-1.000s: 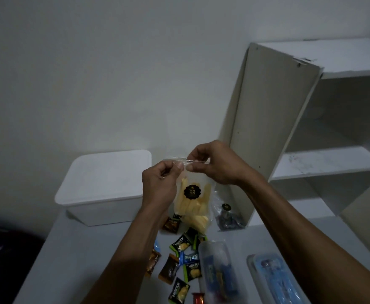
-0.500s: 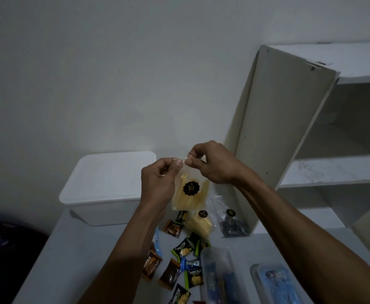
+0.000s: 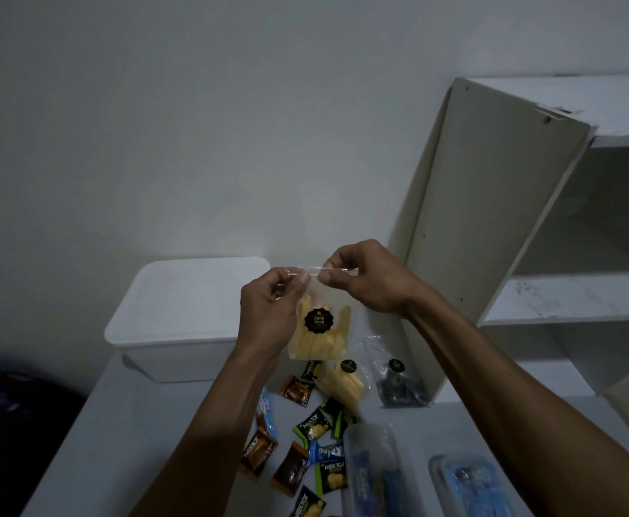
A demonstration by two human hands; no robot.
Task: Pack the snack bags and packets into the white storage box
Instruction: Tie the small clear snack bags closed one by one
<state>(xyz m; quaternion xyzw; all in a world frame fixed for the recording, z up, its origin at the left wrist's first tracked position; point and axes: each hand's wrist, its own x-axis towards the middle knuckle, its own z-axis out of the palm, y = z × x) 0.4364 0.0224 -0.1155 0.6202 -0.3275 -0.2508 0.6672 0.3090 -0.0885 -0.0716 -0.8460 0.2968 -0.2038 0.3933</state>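
— Where's the white storage box [image 3: 188, 315]?
— At nine o'clock of the hands, lid on, long axis across the table; the left hand [image 3: 268, 319] is nearer.
— And the snack bag [image 3: 320, 330]?
— Hanging upright, top seal pinched by both it and the right hand [image 3: 365, 279], forearms raised.

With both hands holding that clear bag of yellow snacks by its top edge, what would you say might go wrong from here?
1. The left hand and right hand only pinch the clear bag by its top strip; it may slip and drop onto the loose packets below.
2. The white storage box looks lidded, so a hand must probably let go first.
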